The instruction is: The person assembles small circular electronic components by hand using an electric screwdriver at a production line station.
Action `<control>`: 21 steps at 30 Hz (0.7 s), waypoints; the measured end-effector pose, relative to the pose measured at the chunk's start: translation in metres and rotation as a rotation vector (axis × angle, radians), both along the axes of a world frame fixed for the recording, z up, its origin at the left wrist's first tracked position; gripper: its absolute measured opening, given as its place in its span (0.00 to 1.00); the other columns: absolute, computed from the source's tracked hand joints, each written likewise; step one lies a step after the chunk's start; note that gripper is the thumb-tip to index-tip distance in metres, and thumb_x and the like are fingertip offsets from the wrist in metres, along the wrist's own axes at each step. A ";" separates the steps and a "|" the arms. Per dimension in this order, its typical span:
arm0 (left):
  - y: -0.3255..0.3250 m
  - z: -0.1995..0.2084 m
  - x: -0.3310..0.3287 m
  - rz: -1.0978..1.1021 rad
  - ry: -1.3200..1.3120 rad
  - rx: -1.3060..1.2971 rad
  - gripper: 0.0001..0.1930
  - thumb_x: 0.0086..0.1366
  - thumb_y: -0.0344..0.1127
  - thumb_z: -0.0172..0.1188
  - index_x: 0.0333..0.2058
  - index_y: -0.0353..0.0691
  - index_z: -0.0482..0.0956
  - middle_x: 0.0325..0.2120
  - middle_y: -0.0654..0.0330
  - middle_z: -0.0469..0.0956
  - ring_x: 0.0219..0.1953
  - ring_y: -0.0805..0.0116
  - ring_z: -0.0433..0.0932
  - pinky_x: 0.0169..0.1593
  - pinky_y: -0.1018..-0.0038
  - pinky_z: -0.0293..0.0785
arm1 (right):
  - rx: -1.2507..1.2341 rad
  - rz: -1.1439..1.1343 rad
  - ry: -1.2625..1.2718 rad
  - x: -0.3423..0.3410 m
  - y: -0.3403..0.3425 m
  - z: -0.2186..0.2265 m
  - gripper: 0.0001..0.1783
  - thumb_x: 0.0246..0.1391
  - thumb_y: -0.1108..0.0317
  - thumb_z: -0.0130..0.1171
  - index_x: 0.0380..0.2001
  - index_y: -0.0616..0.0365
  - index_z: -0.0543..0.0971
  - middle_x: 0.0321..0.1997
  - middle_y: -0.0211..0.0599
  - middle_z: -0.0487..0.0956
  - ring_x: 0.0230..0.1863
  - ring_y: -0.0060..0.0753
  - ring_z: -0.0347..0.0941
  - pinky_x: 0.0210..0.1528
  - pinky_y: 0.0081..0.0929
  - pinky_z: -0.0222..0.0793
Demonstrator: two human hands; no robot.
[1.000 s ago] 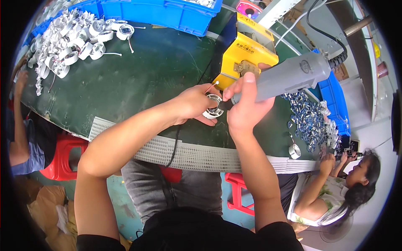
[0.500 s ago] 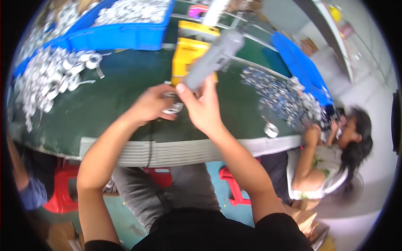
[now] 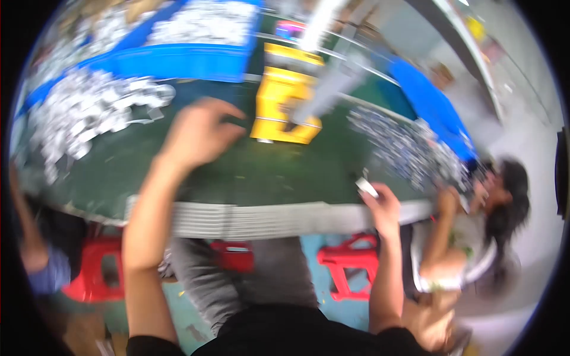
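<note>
My left hand (image 3: pixel 202 133) hovers over the green table, left of a yellow bench device (image 3: pixel 279 107). Its thumb and fingers are curved but apart, and nothing shows between them; motion blurs it. The device has a long grey handle (image 3: pixel 332 86) slanting up to the right, with no hand on it. Near the table's front edge on the right, my right hand (image 3: pixel 385 207) pinches a small white piece (image 3: pixel 366 188), perhaps a small coil; blur hides its detail. A heap of white coiled strips (image 3: pixel 89 113) lies beyond my left hand.
A blue bin (image 3: pixel 178 62) full of white pieces stands at the back left. Small grey-blue parts (image 3: pixel 392 142) are heaped right, beside a blue tray (image 3: pixel 430 104). Someone sits at the right (image 3: pixel 451 237); another person's arm shows left. A red stool (image 3: pixel 350 264) stands under the table.
My right hand has left the grey handle and moved right and nearer, to the white piece at the table's edge. My left hand has moved left from the device, without the white coil.
</note>
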State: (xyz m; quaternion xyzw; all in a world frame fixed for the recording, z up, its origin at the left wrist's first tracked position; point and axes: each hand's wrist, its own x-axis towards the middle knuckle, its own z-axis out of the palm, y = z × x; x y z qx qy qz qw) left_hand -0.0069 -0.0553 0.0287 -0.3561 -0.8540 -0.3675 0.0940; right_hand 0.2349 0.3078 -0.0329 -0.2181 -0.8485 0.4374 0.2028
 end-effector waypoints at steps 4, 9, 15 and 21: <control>0.055 -0.034 0.038 -0.687 0.161 0.198 0.35 0.53 0.49 0.69 0.57 0.42 0.69 0.48 0.51 0.74 0.45 0.51 0.77 0.45 0.62 0.77 | -0.735 0.258 0.351 -0.022 -0.086 -0.001 0.19 0.61 0.68 0.54 0.54 0.60 0.69 0.54 0.41 0.73 0.56 0.38 0.71 0.54 0.38 0.71; 0.064 -0.048 0.056 -0.514 0.308 0.301 0.29 0.47 0.37 0.70 0.50 0.47 0.72 0.46 0.53 0.67 0.42 0.52 0.77 0.41 0.60 0.77 | -0.982 0.488 0.363 -0.087 -0.153 0.027 0.38 0.56 0.71 0.54 0.67 0.54 0.50 0.62 0.44 0.63 0.63 0.42 0.63 0.62 0.42 0.62; 0.044 -0.028 0.033 -0.423 0.379 0.334 0.27 0.46 0.30 0.65 0.49 0.42 0.73 0.50 0.52 0.68 0.47 0.52 0.75 0.43 0.60 0.77 | -1.108 0.742 0.288 -0.151 -0.102 0.039 0.32 0.59 0.60 0.52 0.64 0.58 0.59 0.53 0.43 0.70 0.58 0.37 0.65 0.58 0.35 0.63; 0.051 -0.027 0.023 -0.545 0.256 0.444 0.29 0.42 0.27 0.62 0.49 0.39 0.72 0.47 0.50 0.68 0.47 0.48 0.73 0.43 0.60 0.76 | -0.979 0.747 0.247 -0.162 -0.084 0.047 0.12 0.60 0.69 0.54 0.45 0.61 0.71 0.37 0.39 0.75 0.43 0.30 0.72 0.49 0.26 0.69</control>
